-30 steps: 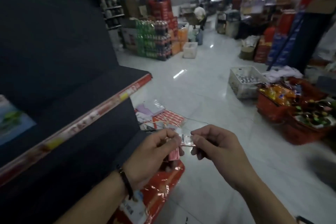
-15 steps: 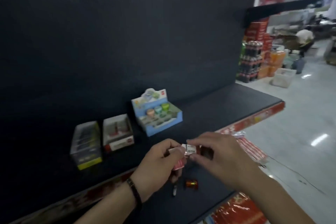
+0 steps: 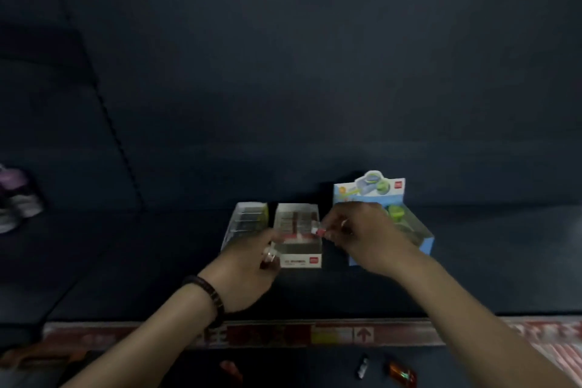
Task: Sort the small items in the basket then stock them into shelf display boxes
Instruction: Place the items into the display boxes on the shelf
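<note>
On the shelf (image 3: 472, 261) we see the left display box (image 3: 248, 217), middle display box (image 3: 299, 249) and right display box (image 3: 422, 236) side by side.

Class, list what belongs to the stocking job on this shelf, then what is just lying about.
Belongs to the job:
right hand pinching a red-and-white item; left hand holding small packets; white display box; clear display box; blue display box.

Lying about:
orange shiny item and small dark item below the shelf edge; blurred purple-grey thing, far left.

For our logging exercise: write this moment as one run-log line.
step: stocking | left hand: holds small items by white cardboard display box | right hand: pinches small red-and-white packet over its rim
</note>
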The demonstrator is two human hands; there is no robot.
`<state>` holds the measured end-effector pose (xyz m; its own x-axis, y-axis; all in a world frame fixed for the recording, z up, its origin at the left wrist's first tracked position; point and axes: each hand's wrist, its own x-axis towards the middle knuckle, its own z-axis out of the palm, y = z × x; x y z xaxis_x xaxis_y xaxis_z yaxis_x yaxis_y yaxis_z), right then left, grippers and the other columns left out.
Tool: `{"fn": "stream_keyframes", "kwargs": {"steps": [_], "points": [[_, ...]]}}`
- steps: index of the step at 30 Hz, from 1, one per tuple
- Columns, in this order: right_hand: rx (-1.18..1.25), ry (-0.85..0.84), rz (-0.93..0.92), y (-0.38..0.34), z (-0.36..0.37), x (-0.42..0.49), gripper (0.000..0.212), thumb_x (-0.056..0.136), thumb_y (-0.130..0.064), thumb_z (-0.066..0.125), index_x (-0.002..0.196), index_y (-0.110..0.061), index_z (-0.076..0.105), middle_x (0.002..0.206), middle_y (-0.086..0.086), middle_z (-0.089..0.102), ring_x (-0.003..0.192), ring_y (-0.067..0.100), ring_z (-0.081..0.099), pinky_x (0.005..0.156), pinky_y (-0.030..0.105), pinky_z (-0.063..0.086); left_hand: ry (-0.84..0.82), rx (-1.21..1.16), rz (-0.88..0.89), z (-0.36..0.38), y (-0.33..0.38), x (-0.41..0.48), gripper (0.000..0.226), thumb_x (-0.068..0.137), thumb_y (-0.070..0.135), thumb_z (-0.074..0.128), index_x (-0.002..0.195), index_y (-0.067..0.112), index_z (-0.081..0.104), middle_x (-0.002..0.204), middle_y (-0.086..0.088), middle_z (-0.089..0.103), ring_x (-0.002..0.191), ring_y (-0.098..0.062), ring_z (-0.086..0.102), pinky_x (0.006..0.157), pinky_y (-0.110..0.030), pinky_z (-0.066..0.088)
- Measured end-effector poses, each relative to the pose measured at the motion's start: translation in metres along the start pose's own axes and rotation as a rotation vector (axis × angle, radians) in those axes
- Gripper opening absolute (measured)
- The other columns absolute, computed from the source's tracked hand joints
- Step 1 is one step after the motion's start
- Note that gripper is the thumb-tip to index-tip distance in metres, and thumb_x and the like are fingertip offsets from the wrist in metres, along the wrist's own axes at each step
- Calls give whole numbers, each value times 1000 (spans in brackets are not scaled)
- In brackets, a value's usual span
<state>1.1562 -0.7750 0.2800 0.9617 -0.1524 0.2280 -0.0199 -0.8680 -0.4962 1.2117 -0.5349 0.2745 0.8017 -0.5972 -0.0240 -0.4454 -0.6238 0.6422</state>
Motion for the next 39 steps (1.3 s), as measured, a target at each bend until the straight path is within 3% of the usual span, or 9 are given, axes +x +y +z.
{"fn": "stream_keyframes", "kwargs": {"steps": [4, 7, 10, 17, 26, 29, 33, 37, 39], "points": [[-123, -80, -55, -8, 26, 37, 11, 94, -19, 73, 99, -27, 79, 104, -7, 78, 102, 12, 70, 82, 21, 48, -57, 54, -26, -2, -2, 6, 47, 100, 30, 63, 145, 34, 50, 98, 18, 60, 68, -1, 59, 53, -6, 42], [-204, -154, -84, -17, 45, 55, 15, 97, -22, 70, 107, -22, 81, 114, -1, 78, 109, 17, 69, 92, 24, 50, -142, -16, -70, -7, -6, 11, 51, 98, 29, 64, 146, 30, 48, 103, 5, 69, 68, -5, 68, 56, -17, 52], [-243, -194, -89, -23, 60, 67, 16, 98, -25, 70, 106, -19, 82, 114, 1, 77, 109, 20, 70, 96, 28, 54, -221, 62, -25, -5, -12, 12, 45, 96, 27, 64, 140, 30, 54, 100, 11, 68, 71, -1, 64, 55, -12, 47], [-413, -159, -85, -22, 86, 75, 17, 99, -22, 65, 101, -9, 76, 108, 11, 74, 106, 30, 70, 85, 33, 55, -310, 31, 78, -5, -32, 19, 45, 98, 25, 63, 141, 35, 54, 89, 9, 72, 57, 6, 61, 51, -11, 45], [-363, -138, -99, -19, 89, 75, 12, 96, -21, 69, 100, -15, 79, 107, 8, 76, 105, 27, 70, 88, 33, 56, -192, -111, 122, -7, -56, 39, 40, 99, 29, 65, 134, 45, 55, 111, 6, 76, 88, -15, 76, 76, -36, 64], [-310, -80, -92, -17, 85, 69, 8, 92, -21, 70, 94, -20, 78, 99, 4, 76, 97, 25, 71, 79, 27, 52, -159, -95, 145, -13, -62, 45, 45, 96, 26, 71, 132, 45, 53, 120, 14, 68, 101, -8, 70, 84, -24, 59], [-153, 1, -109, -23, 69, 52, 10, 88, -17, 68, 85, -20, 77, 86, -3, 75, 81, 16, 68, 74, 29, 52, -204, -101, 121, -21, -66, 45, 30, 92, 23, 76, 117, 34, 62, 103, 3, 77, 88, -13, 74, 82, -37, 63], [209, 264, -49, -35, 49, 25, 17, 85, -9, 75, 83, -26, 79, 81, -15, 76, 79, 3, 70, 77, 20, 54, -249, -471, 93, -40, -51, 37, 22, 100, 11, 69, 120, 15, 64, 93, -8, 77, 79, -19, 73, 70, -30, 59], [433, 295, -14, -42, 44, 13, 19, 88, -5, 75, 84, -23, 79, 81, -10, 78, 81, 9, 74, 79, 28, 58, -203, -681, 73, -42, -44, 35, 22, 100, 8, 67, 122, 8, 65, 96, -12, 75, 81, -23, 74, 73, -31, 61]]}}
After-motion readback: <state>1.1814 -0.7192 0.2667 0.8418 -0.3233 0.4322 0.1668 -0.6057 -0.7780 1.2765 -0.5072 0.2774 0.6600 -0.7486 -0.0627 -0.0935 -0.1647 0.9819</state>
